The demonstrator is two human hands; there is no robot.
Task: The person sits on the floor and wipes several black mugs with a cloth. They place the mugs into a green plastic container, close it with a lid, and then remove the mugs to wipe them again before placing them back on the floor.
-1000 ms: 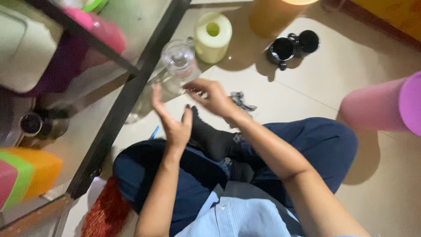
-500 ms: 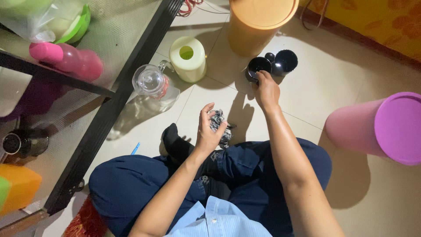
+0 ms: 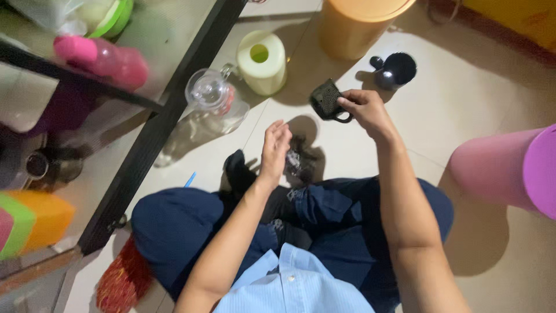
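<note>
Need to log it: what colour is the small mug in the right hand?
Black small handled mug, clearest in the head view, held by the right hand.

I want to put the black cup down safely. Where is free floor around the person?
Bare tiles lie right of the right hand, between the black lid and the pink bucket. It is crowded by the glass jar, the pale roll and the black shelf frame.

From my remote view, the pink bin (image 3: 509, 168) and orange bucket (image 3: 359, 26) are cut off by the frame edges, my left hand (image 3: 275, 148) hides most of a dark crumpled thing (image 3: 298, 162), and the shelf items blur.
</note>
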